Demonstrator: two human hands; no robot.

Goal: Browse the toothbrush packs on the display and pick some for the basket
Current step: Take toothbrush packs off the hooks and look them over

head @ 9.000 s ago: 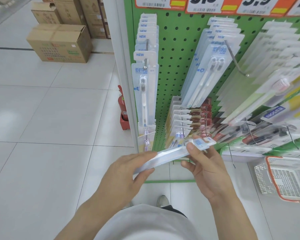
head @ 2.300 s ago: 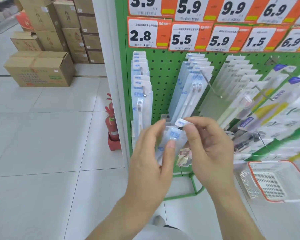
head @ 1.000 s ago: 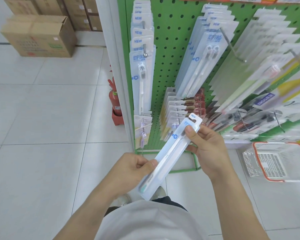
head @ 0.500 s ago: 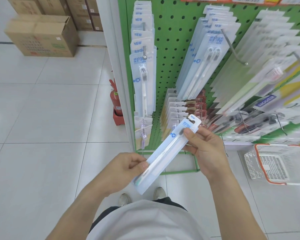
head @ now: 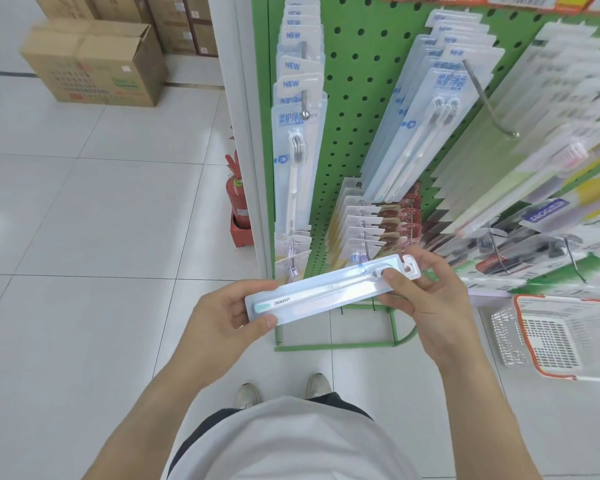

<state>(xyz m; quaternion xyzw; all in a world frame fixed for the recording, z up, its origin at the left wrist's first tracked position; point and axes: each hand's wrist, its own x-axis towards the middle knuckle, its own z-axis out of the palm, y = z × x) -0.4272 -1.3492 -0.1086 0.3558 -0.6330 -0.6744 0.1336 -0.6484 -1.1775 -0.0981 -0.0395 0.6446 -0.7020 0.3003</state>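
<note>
A long clear toothbrush pack point(head: 329, 291) with a white brush inside lies nearly level in front of me, held at both ends. My left hand point(head: 222, 323) pinches its lower end between thumb and fingers. My right hand point(head: 426, 299) grips the top end, thumb on the face near the hang tab. Behind them the green pegboard display point(head: 357, 64) carries rows of hanging toothbrush packs point(head: 297, 150). The white basket with an orange rim point(head: 565, 336) sits on the floor at the right.
A red fire extinguisher point(head: 236, 202) stands by the display's white post point(head: 248, 133). Cardboard boxes point(head: 94, 62) are stacked on the tiled floor at the far left. Bare metal hooks point(head: 489, 102) stick out of the pegboard. My shoes point(head: 281, 393) show below.
The pack has turned from a steep diagonal to nearly level, and my right hand has dropped with its top end. Earlier it was held up against the pegboard.
</note>
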